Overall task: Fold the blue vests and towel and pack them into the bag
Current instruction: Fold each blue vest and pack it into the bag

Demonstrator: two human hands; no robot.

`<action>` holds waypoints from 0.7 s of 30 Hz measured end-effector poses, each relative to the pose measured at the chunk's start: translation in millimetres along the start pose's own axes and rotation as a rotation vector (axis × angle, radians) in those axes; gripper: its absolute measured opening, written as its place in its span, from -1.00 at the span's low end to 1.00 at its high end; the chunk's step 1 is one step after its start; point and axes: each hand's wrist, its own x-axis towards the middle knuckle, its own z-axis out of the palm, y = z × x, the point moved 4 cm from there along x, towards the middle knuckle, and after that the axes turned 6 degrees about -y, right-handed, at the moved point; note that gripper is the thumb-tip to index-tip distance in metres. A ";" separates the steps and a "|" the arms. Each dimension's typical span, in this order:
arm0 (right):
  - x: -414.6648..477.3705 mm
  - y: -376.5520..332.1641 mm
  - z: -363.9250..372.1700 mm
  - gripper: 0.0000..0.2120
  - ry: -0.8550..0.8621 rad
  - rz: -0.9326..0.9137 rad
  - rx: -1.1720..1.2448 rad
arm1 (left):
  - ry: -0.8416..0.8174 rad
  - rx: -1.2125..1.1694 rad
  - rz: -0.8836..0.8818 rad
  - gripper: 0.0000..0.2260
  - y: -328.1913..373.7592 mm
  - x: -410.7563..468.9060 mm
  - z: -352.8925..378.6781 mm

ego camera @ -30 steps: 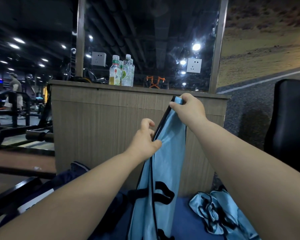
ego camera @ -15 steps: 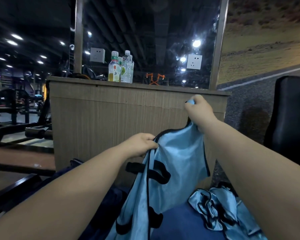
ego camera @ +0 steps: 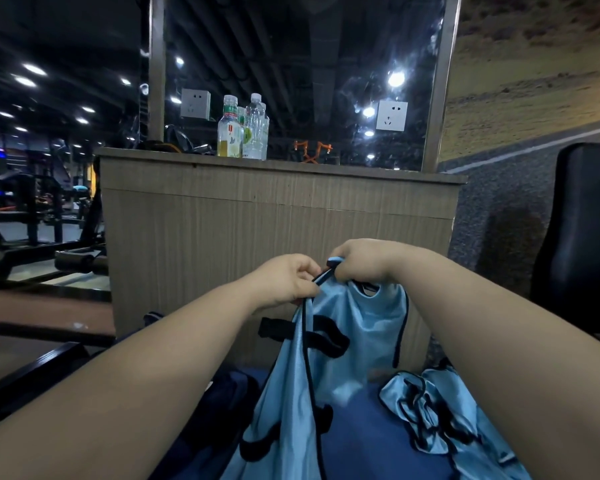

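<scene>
Where the vest (ego camera: 361, 327) hangs — blue mat (ego camera: 357, 441), wooden counter (ego camera: 278, 220), bottles (ego camera: 243, 131), dark glass (ego camera: 309, 64).

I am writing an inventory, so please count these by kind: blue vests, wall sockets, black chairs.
Blue vests: 2, the held vest and the crumpled vest lying to its right.
Wall sockets: 2, the left socket and the right socket.
Black chairs: 1, the chair at the right edge.
Total: 5
</scene>
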 end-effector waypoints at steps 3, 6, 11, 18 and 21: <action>1.5 0.7 -0.9 -0.90 0.028 -0.013 0.045 | -0.037 -0.023 0.021 -0.80 2.7 -2.7 3.4; 1.8 3.3 -2.9 -0.87 0.036 -0.062 0.101 | -0.037 -0.069 0.049 -0.75 6.0 -3.2 7.1; 5.6 3.0 -10.3 -0.91 0.096 -0.189 0.152 | -0.036 -0.240 0.027 -0.61 -0.9 -0.3 10.7; 1.6 4.2 -18.5 -0.77 0.104 -0.231 0.165 | -0.127 -0.319 0.019 -0.68 -5.1 -2.9 17.1; -0.2 10.1 -20.0 -0.70 0.143 -0.231 0.197 | -0.206 -0.261 -0.055 -0.68 -6.1 -7.2 13.5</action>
